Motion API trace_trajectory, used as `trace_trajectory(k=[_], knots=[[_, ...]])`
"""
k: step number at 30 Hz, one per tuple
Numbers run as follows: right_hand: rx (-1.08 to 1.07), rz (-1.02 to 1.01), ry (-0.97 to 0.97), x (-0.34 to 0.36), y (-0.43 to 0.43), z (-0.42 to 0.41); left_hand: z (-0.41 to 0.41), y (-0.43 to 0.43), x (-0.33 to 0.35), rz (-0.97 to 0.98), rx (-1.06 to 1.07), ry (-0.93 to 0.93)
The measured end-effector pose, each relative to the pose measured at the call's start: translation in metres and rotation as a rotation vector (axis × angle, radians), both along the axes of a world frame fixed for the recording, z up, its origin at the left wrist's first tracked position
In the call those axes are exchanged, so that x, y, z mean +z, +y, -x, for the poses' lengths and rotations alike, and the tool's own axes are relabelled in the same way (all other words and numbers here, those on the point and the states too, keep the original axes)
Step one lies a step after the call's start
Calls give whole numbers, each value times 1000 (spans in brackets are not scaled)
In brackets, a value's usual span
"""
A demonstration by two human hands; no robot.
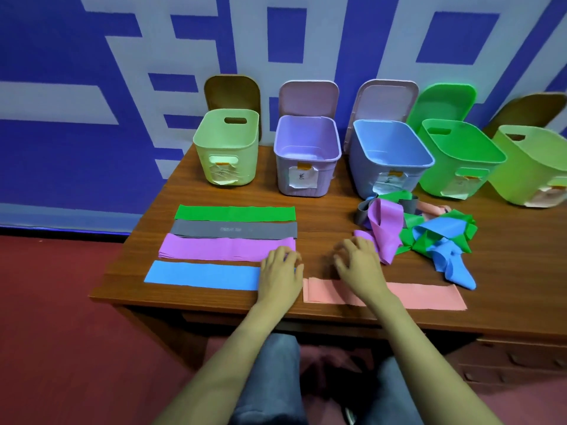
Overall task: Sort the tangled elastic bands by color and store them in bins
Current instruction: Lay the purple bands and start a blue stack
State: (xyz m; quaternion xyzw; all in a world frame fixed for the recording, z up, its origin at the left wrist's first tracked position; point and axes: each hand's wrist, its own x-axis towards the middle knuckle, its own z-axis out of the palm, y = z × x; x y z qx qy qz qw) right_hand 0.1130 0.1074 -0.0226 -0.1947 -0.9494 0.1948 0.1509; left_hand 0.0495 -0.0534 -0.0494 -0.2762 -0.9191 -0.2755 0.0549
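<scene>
My left hand rests loose-fingered on the ends of the purple band and blue band, gripping nothing. My right hand, relaxed and empty, is above the pink band. The tangled bands lie just right of it on the desk, before open bins.

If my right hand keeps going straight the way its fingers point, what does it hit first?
Probably the lilac bin: the right hand points forward and slightly left over bare table, with that bin next in line. The tangled bands lie off to its right, though depth is unclear.
</scene>
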Motion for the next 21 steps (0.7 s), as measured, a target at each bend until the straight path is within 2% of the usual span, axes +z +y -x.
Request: trace_trajectory(k=[3, 9, 12, 14, 17, 19, 21], knots=[[-126, -7, 38, 5, 36, -5, -2, 41, 12, 3, -99, -20], [-298, -23, -178, 18, 92, 1, 9, 111, 30, 43, -242, -102], [-270, -60, -269, 17, 104, 5, 19, 137, 27, 173, -322, -113], [-256, -71, -268, 17, 108, 9, 26, 147, 21, 330, -391, -88], [-298, 154, -112, 23, 113, 13, 31, 150, 14, 474, -396, -65], [-332, 356, 15, 31, 117, 15, 33, 150, 13, 447, -348, -60], [-323, 463, 118, 39, 121, 17, 34, 146, 15, 355, -291, -38]])
